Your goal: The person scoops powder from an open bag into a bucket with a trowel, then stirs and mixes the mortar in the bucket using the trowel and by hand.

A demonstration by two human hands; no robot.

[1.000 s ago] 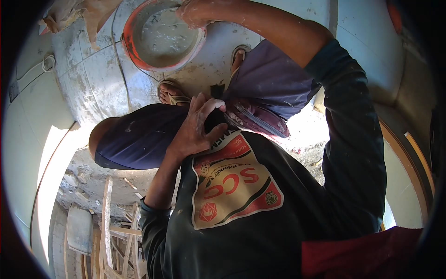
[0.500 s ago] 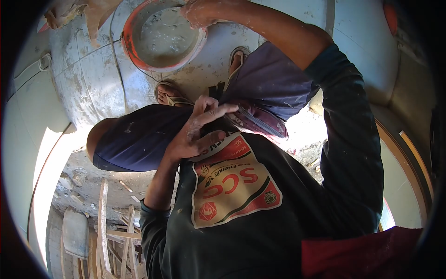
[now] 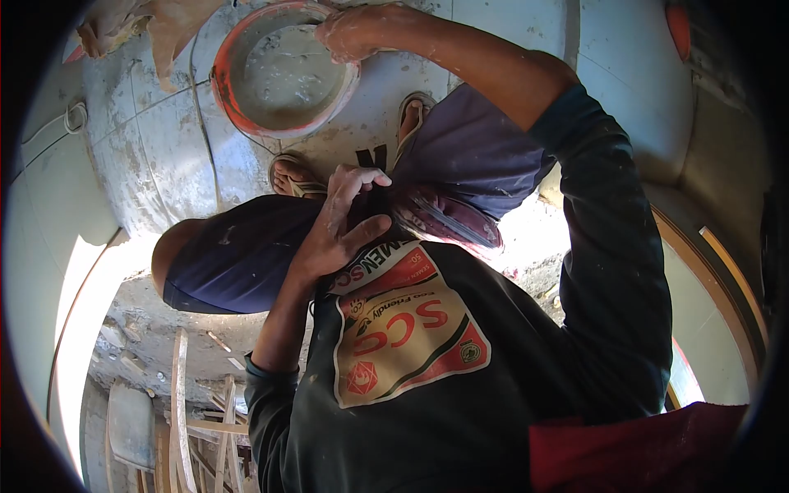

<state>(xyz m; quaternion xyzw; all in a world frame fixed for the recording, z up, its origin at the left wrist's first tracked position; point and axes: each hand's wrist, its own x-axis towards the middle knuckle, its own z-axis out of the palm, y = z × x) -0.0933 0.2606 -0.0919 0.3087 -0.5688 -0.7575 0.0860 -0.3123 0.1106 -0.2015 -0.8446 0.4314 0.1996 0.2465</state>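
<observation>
My right hand (image 3: pixel 353 33) is at the right rim of a red-orange bucket (image 3: pixel 223 78), its fingers curled together. Whatever it may hold is hidden. Grey wet mix (image 3: pixel 292 70) partly fills the bucket. My left hand (image 3: pixel 339 226) hovers in front of my lap, just above the top of the printed cement-brand panel (image 3: pixel 403 329) on my dark shirt. Its fingers are bent, the thumb stands apart from them, and nothing shows between them.
Torn brown paper (image 3: pixel 156 33) lies at the upper left, near a thin cord (image 3: pixel 201 123) on the stained tiles. My sandalled feet (image 3: pixel 292 175) are below the bucket. Wooden strips (image 3: pixel 179 403) and a grey board (image 3: pixel 131 427) are at the lower left. A red piece (image 3: pixel 678 31) shows at the upper right.
The view has shifted slightly. My left hand's fingers extended to the right, then drew back and bent. My right hand has stayed at the bucket's rim, turning a little.
</observation>
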